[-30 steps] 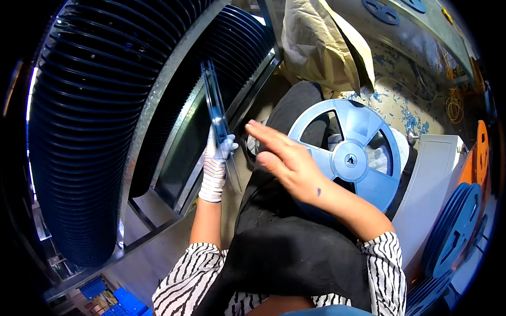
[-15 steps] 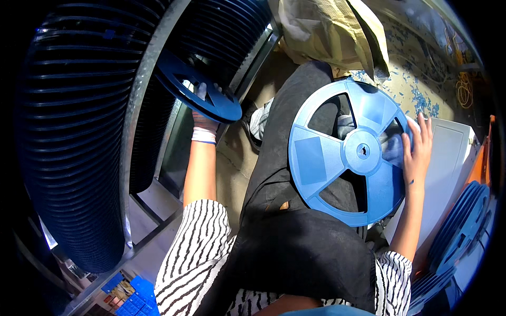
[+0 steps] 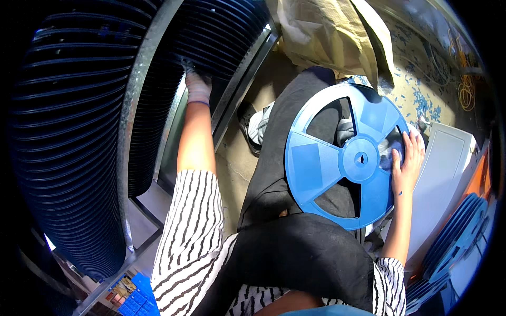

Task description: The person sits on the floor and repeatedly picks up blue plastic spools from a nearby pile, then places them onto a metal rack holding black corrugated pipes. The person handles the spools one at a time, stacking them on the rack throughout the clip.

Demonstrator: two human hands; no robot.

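Observation:
A light blue plastic reel (image 3: pixel 314 166), with open windows and a small keyed hub hole, lies flat across my lap on the black apron. My right hand (image 3: pixel 408 160) rests on its right rim, fingers stretched out and spread. To the left, my left hand (image 3: pixel 197 87), in a pale glove, reaches up to the lower edge of a row of dark blue reels (image 3: pixel 221 37) in a metal rack. Its fingertips fade into the shadow there, so whether they grip anything is hidden.
A longer row of dark reels (image 3: pixel 68 158) fills the left side behind a metal rail (image 3: pixel 132 105). A yellowish sack (image 3: pixel 327 39) stands ahead. On the right are a grey-white box (image 3: pixel 445 158) and stacked blue reels (image 3: pixel 456 237). Blue flakes (image 3: pixel 421 102) litter the floor.
The dark blue reel in my left hand has gone up into the rack's row and no longer shows separately. My right hand and the lap reel have shifted slightly left.

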